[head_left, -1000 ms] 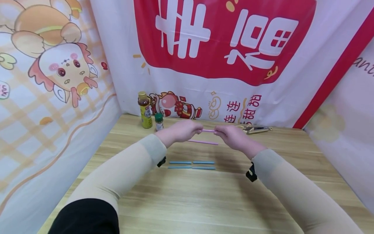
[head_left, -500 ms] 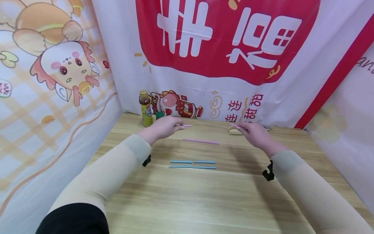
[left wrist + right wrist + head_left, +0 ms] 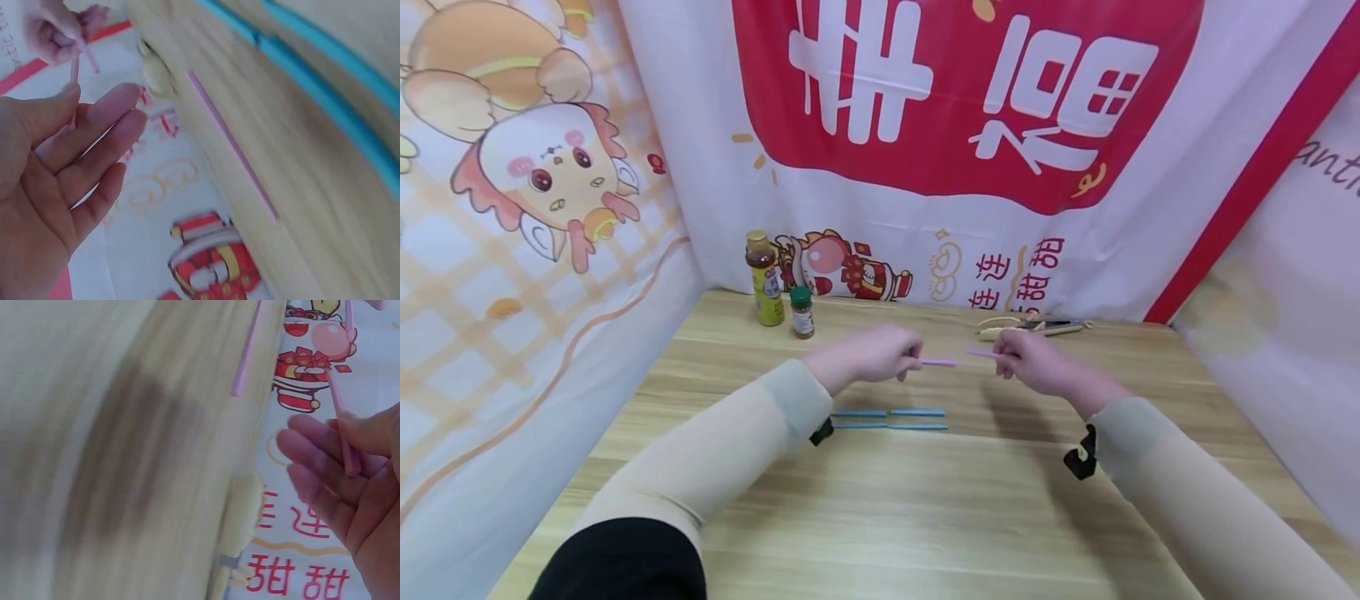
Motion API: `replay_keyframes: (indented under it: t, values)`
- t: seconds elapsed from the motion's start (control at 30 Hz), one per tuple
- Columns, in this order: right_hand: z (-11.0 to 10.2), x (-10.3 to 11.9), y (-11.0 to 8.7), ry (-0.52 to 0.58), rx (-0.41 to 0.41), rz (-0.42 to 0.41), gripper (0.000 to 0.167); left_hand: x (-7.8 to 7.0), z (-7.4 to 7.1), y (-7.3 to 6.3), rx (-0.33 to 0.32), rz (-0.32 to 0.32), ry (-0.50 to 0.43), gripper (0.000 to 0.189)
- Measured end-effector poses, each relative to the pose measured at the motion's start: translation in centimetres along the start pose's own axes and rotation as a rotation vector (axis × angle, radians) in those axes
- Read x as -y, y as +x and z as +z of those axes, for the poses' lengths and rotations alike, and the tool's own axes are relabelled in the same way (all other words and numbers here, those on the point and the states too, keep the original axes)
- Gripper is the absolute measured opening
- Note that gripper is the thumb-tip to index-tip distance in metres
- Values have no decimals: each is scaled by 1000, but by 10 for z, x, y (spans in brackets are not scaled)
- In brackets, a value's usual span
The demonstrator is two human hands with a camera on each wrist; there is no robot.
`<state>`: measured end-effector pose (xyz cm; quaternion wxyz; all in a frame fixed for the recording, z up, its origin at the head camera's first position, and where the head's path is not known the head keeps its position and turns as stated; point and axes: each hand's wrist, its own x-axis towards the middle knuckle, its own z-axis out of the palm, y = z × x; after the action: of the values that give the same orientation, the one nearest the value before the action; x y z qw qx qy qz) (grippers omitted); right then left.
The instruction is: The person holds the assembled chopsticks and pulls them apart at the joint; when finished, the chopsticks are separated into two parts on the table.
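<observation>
My left hand (image 3: 880,354) pinches a short pink stick (image 3: 75,67) between thumb and index finger, its other fingers loosely spread. Opposite it, my right hand (image 3: 1033,362) holds another short pink stick (image 3: 340,412) the same way, with its free end pointing towards the left hand. Both hands are raised over the back half of the table, a small gap between them. A longer pink stick (image 3: 231,144) lies on the tabletop beneath. Nearer the front lie blue sticks (image 3: 917,412) in two parallel rows, end to end, partly overlapped by the left wrist in the head view.
At the table's back left stand a yellow-labelled bottle (image 3: 765,279) and a small green-capped jar (image 3: 802,313). A cream-handled tool (image 3: 1060,330) lies at the back right by the printed cloth wall (image 3: 865,192). The wooden table (image 3: 880,517) extends towards me.
One second ago both hands gripped one pink stick close together; they then moved apart, each with a piece. Now they have come nearer to each other again and lower.
</observation>
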<state>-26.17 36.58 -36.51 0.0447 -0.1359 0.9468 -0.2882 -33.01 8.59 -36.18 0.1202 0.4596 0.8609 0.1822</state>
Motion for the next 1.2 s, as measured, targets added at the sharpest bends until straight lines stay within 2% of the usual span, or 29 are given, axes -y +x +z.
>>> replay_keyframes:
  t: [0.17, 0.23, 0.33, 0.43, 0.57, 0.7, 0.8, 0.93, 1.2]
  values:
    - [13, -16, -1, -79, -24, -30, 4, -20, 20, 12, -33, 72, 69, 21]
    - [19, -23, -1, -110, -46, -42, 5, -27, 29, 17, -10, 78, 73, 20]
    - [27, -31, -3, -88, -42, -9, 5, -37, 43, 26, 45, 73, 72, 14]
    - [35, -38, -5, -51, 2, 48, 6, -45, 55, 35, 99, 54, 73, 7]
    - [45, -46, -7, -2, 69, 95, 6, -52, 67, 44, 122, 41, 111, 3]
    - [52, -52, -7, 51, 83, 88, 5, -55, 76, 49, 111, 32, 171, 7]
    - [55, -54, -7, 78, 71, 77, 5, -55, 81, 51, 102, 10, 179, 10]
    - [57, -53, -8, 111, 68, 89, 9, -54, 85, 53, 91, 3, 169, 11]
    - [60, -54, -10, 139, 57, 54, 14, -49, 90, 54, 93, 5, 106, 13]
